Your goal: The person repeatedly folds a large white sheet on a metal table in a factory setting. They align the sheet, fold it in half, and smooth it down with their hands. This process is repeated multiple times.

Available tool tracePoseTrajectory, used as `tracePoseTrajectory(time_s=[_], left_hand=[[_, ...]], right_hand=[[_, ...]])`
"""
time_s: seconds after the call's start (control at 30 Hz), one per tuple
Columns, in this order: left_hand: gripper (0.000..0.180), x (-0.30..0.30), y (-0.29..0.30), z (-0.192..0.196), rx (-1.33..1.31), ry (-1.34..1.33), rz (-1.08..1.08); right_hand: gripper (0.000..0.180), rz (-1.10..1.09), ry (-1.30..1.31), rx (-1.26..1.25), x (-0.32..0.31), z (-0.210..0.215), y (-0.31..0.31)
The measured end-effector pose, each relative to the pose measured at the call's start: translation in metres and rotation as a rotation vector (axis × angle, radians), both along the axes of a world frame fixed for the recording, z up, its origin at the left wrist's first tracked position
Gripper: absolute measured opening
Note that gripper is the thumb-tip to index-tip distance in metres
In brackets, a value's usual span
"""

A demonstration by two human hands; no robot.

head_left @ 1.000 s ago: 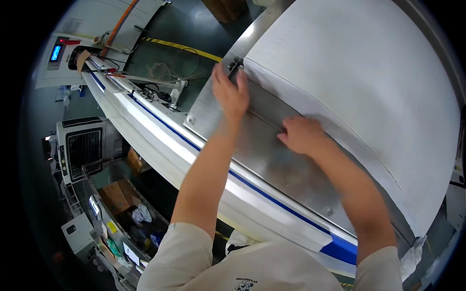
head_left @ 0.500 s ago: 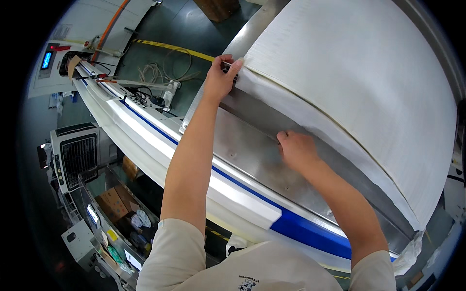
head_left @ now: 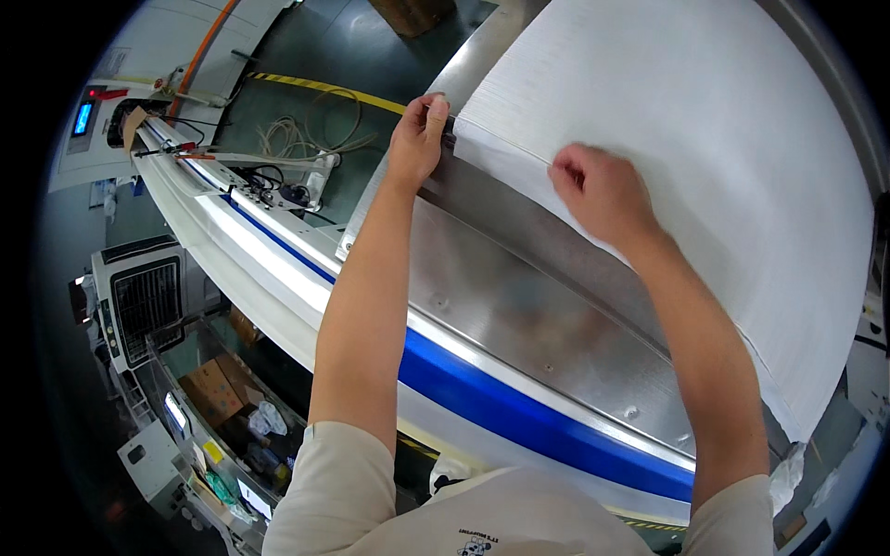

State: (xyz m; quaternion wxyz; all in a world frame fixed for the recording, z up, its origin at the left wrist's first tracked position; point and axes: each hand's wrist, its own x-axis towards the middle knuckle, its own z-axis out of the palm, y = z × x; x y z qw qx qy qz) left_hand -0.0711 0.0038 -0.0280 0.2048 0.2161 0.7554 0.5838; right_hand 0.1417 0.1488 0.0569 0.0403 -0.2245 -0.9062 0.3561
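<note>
A broad white sheet (head_left: 686,111), finely ribbed and fabric-like, lies over a large metal machine, its front edge folded down as a flap. My right hand (head_left: 607,190) is closed with curled fingers at that front edge. Whether it pinches the sheet is hidden by the fingers. Close to the sheet's left corner is my left hand (head_left: 419,139), fingers curled and thumb up, by the metal side edge. Whatever it grips is too small to make out. Below both hands runs a bare metal panel (head_left: 519,296) with a dark grey recess behind it.
A long white rail with a blue band (head_left: 519,417) crosses in front of my body. To the far left are a lit control screen (head_left: 83,118) and coiled hoses (head_left: 297,139) on the floor. A cart (head_left: 306,417) holding a cardboard box (head_left: 211,389) stands lower left.
My right hand has moved from the metal panel up to the sheet's front edge. My left hand has shifted slightly. The white section over the blue band has slid left, uncovering more blue.
</note>
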Motion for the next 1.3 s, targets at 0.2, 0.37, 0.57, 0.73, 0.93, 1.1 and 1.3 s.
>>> tracePoseTrajectory(time_s=[0.2,0.37,0.57,0.73,0.93,1.1,1.3], left_hand=[[0.05,0.01,-0.002,0.0,-0.059,0.247,-0.022],[0.05,0.006,-0.003,0.004,-0.104,0.169,-0.043],[0.045,0.016,-0.003,0.003,-0.141,0.459,0.122],[0.043,0.058,0.004,0.017,-0.216,1.06,0.071],[0.053,0.084,0.01,0.019,-0.364,1.108,-0.158],[0.051,0.084,0.008,0.018,-0.38,1.117,-0.163],[0.044,0.08,0.005,0.019,-0.344,1.157,-0.189]], right_hand=[[0.018,-0.006,0.003,-0.037,-0.047,-0.011,0.031],[0.02,-0.017,0.004,-0.066,-0.055,-0.02,0.035],[0.022,-0.065,0.005,-0.008,-0.058,-0.026,0.034],[0.02,-0.108,0.004,0.04,-0.059,-0.031,0.036],[0.02,-0.115,0.111,0.138,-0.059,-0.04,0.033],[0.019,-0.109,0.152,0.186,-0.057,-0.045,0.036],[0.02,-0.096,0.19,0.179,-0.056,-0.046,0.04]])
